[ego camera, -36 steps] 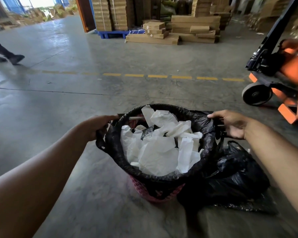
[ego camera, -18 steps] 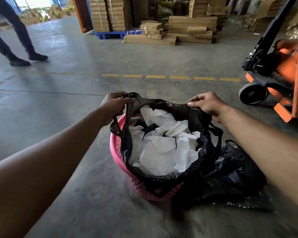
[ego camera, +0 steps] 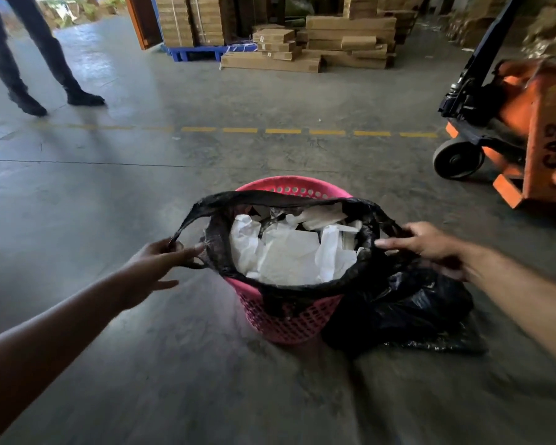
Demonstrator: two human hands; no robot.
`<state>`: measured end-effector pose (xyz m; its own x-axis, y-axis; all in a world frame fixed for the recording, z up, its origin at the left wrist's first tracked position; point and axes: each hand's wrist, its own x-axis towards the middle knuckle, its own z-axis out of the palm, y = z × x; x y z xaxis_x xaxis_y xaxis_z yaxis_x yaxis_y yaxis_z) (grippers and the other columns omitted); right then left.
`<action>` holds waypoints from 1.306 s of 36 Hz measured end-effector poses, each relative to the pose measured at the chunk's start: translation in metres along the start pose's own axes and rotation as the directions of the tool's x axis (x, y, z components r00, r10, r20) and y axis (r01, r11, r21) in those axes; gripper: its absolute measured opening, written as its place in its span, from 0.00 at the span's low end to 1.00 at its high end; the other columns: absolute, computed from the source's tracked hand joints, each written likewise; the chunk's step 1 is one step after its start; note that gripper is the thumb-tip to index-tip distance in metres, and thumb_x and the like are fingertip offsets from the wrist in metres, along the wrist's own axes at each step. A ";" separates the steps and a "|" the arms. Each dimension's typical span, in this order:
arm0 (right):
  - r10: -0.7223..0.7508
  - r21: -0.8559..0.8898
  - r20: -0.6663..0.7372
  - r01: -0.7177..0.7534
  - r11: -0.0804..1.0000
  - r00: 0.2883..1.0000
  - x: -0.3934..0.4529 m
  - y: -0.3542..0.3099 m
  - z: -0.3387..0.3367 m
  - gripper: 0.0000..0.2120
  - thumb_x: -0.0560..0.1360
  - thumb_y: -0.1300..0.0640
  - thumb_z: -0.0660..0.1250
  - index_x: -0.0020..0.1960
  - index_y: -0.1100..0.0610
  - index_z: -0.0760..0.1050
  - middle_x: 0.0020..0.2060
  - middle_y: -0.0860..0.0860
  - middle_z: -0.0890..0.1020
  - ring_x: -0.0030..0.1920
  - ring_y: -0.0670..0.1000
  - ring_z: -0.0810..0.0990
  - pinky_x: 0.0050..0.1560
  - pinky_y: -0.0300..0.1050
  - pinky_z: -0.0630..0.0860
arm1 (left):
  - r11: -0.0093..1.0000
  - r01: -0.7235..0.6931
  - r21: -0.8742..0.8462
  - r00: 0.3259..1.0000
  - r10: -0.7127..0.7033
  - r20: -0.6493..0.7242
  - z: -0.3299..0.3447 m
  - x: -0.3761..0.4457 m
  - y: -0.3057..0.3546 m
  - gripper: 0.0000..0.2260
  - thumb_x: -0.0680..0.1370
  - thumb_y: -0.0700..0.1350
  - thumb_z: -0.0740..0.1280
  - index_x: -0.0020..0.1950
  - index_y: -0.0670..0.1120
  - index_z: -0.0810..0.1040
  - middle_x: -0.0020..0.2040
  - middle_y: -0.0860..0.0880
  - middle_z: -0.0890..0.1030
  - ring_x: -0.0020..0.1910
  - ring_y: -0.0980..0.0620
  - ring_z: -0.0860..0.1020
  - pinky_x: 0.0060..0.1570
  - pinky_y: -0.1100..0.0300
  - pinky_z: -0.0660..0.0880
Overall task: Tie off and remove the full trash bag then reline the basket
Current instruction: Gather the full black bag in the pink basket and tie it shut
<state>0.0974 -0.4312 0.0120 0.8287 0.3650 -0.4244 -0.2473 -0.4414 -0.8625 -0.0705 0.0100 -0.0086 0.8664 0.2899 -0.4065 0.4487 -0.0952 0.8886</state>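
Left hand (ego camera: 156,261) pinches trash bag (ego camera: 225,252) handle, pulled leftward for tying; right hand (ego camera: 427,244) fingers spread, reaching right handle; basket (ego camera: 289,319) holds bag.

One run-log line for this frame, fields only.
phase: untied | left hand: grips bag handle | right hand: on bag rim | trash bag: open, in basket | spare bag: floor, right

We see a pink basket (ego camera: 289,319) patterned with small holes, lined by a glossy black trash bag (ego camera: 280,289) holding white paper (ego camera: 289,255). Grey concrete floor (ego camera: 206,380) carries a dashed yellow line (ego camera: 302,131); an orange pallet jack (ego camera: 533,133) stands near.
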 end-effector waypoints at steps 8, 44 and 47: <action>0.114 0.195 -0.023 -0.108 0.975 0.993 -0.026 0.019 0.035 0.20 0.59 0.57 0.82 0.45 0.66 0.81 0.37 0.60 0.80 0.25 0.50 0.72 0.29 0.40 0.74 | 0.934 0.048 -0.355 0.998 -0.060 -0.024 0.043 -0.023 -0.001 0.16 0.72 0.43 0.77 0.57 0.39 0.82 0.43 0.45 0.83 0.36 0.54 0.80 0.34 0.68 0.78; -0.778 -0.855 0.193 0.491 0.165 0.598 -0.011 -0.146 0.095 0.17 0.70 0.43 0.60 0.47 0.51 0.82 0.49 0.53 0.75 0.55 0.58 0.73 0.56 0.56 0.69 | 0.689 -0.714 0.123 0.663 0.609 0.436 0.156 0.027 0.123 0.19 0.70 0.32 0.78 0.52 0.50 0.79 0.41 0.57 0.82 0.39 0.66 0.79 0.40 0.68 0.76; -0.824 -0.828 0.245 0.552 0.095 0.510 -0.007 -0.145 0.112 0.12 0.72 0.44 0.63 0.46 0.51 0.81 0.49 0.52 0.75 0.54 0.55 0.73 0.54 0.54 0.67 | 0.706 -0.704 0.075 0.668 0.624 0.406 0.169 0.030 0.110 0.06 0.72 0.41 0.73 0.39 0.41 0.78 0.34 0.43 0.79 0.31 0.61 0.79 0.30 0.64 0.76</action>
<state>0.0710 -0.2780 0.1092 0.5033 0.7512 0.4271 0.8499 -0.5196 -0.0877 0.0421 -0.1529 0.0410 0.9476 -0.2522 0.1963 -0.2771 -0.3426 0.8977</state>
